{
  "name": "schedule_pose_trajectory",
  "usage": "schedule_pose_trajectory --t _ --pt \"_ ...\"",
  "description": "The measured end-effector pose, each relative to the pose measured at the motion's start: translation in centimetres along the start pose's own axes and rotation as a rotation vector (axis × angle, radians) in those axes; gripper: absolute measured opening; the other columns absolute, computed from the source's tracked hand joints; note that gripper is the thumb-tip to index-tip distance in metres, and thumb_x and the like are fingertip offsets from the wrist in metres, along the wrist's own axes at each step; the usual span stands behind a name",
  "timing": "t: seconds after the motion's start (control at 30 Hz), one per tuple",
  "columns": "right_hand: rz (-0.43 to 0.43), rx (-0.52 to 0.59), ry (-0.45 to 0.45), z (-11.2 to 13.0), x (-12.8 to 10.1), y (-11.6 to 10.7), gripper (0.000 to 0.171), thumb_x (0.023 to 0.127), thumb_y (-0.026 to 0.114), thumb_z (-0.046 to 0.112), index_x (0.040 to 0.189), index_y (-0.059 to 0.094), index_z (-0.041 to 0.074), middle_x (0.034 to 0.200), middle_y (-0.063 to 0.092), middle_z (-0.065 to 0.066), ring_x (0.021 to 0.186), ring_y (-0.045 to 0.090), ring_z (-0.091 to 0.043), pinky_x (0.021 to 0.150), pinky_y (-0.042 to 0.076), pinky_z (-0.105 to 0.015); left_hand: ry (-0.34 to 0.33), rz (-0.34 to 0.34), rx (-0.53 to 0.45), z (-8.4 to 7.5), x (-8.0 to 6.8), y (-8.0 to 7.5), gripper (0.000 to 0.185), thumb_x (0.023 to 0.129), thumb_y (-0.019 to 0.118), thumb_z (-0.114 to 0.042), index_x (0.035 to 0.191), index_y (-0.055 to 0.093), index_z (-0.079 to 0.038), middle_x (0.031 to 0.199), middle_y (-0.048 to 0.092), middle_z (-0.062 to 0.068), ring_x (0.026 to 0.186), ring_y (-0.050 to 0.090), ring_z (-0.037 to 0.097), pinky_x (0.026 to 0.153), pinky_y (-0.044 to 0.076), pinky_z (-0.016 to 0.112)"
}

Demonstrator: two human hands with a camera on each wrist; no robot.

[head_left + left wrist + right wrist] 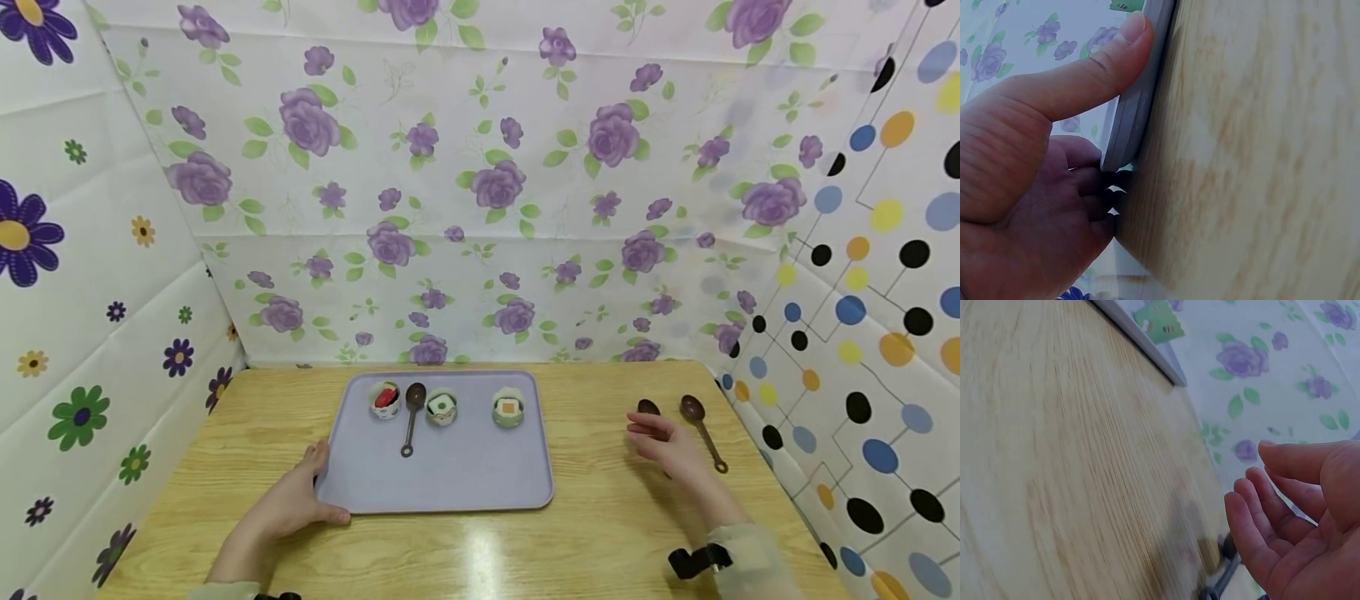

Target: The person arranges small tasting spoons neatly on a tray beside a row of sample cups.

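A lilac rectangular tray (442, 492) lies on the wooden table. My left hand (294, 496) holds its near left corner, thumb along the front rim and fingers at the left side. In the left wrist view the thumb (1094, 78) presses against the rim. Over a brown spoon (648, 407) on the right, my right hand (667, 450) hovers with loosely bent fingers and nothing in them, partly hiding it. Right of that hand lies another brown spoon (703, 433). A third spoon (412, 419) is on the tray.
Along the tray's far half stand three small paper cups: one with red pieces (386, 400), one with a white-and-green piece (441, 407), one with a white-and-orange piece (508, 407). A flowered cloth wall (465, 283) rises behind the table (600, 533), with patterned cloths at both sides.
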State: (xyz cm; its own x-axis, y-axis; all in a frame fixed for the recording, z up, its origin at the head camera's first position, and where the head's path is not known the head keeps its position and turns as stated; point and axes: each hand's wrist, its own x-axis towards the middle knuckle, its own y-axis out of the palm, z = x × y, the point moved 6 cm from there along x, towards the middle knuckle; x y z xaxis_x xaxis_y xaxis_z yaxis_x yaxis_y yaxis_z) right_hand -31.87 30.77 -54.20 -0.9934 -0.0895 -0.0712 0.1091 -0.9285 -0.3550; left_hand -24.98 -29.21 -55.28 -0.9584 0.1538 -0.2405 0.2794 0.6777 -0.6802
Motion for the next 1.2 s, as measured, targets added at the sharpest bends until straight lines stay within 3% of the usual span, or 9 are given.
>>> schedule_pose_trajectory --t 0.1,0.3,0.5,0.7,0.97,1.2 --pt "-0.030 -0.016 0.006 -0.2 -0.3 -1.2 0.053 0.106 0.069 0.014 0.153 0.053 -0.005 0.146 0.061 -0.028 0.121 0.068 -0.024 0.092 0.061 -0.029 -0.002 0.001 -0.002 0.0 0.0 0.0 0.149 0.064 0.103 -0.041 0.162 0.007 0.017 0.169 0.001 0.040 0.157 -0.002 0.057 0.124 0.007 0.071" --pt "-0.082 -0.070 0.025 -1.2 -0.4 -3.3 0.053 0.107 0.069 0.014 0.154 0.053 -0.005 0.147 0.061 -0.027 0.112 0.067 -0.002 0.092 0.058 -0.020 -0.008 0.003 -0.004 0.1 -0.1 0.0 0.149 0.065 0.103 -0.040 0.162 0.006 0.017 0.169 0.001 0.040 0.157 -0.003 0.057 0.124 0.006 0.071" --pt "-0.075 -0.068 0.050 -2.5 -0.6 -4.4 0.059 0.107 0.067 0.013 0.157 0.045 -0.009 0.150 0.056 -0.031 0.123 0.067 -0.018 0.091 0.056 -0.017 -0.005 0.002 -0.003 0.1 -0.1 -0.1 0.150 0.064 0.103 -0.040 0.162 0.006 0.017 0.169 0.000 0.041 0.157 -0.003 0.058 0.124 0.006 0.071" --pt "-0.075 -0.100 0.090 -3.4 -0.6 -4.7 0.059 0.105 0.070 0.012 0.154 0.048 -0.010 0.148 0.058 -0.031 0.112 0.066 -0.007 0.086 0.055 -0.015 -0.004 0.000 0.000 0.0 -0.1 -0.1 0.149 0.064 0.103 -0.040 0.162 0.006 0.017 0.169 0.001 0.041 0.157 -0.003 0.058 0.124 0.006 0.071" --pt "-0.078 -0.138 0.067 -3.1 -0.5 -4.6 0.058 0.102 0.070 0.003 0.152 0.047 -0.015 0.146 0.058 -0.034 0.129 0.063 -0.044 0.085 0.055 -0.015 -0.003 -0.005 0.007 0.0 0.0 0.0 0.149 0.064 0.104 -0.040 0.162 0.007 0.018 0.169 0.002 0.040 0.157 -0.002 0.057 0.125 0.006 0.071" --pt "-0.081 -0.134 0.085 -3.1 -0.4 -4.4 0.060 0.101 0.070 0.000 0.153 0.045 -0.016 0.147 0.055 -0.037 0.129 0.063 -0.047 0.084 0.058 -0.018 0.002 -0.008 -0.001 -0.1 -0.1 0.0 0.149 0.064 0.104 -0.040 0.161 0.006 0.019 0.168 0.001 0.042 0.157 -0.001 0.058 0.124 0.007 0.071"
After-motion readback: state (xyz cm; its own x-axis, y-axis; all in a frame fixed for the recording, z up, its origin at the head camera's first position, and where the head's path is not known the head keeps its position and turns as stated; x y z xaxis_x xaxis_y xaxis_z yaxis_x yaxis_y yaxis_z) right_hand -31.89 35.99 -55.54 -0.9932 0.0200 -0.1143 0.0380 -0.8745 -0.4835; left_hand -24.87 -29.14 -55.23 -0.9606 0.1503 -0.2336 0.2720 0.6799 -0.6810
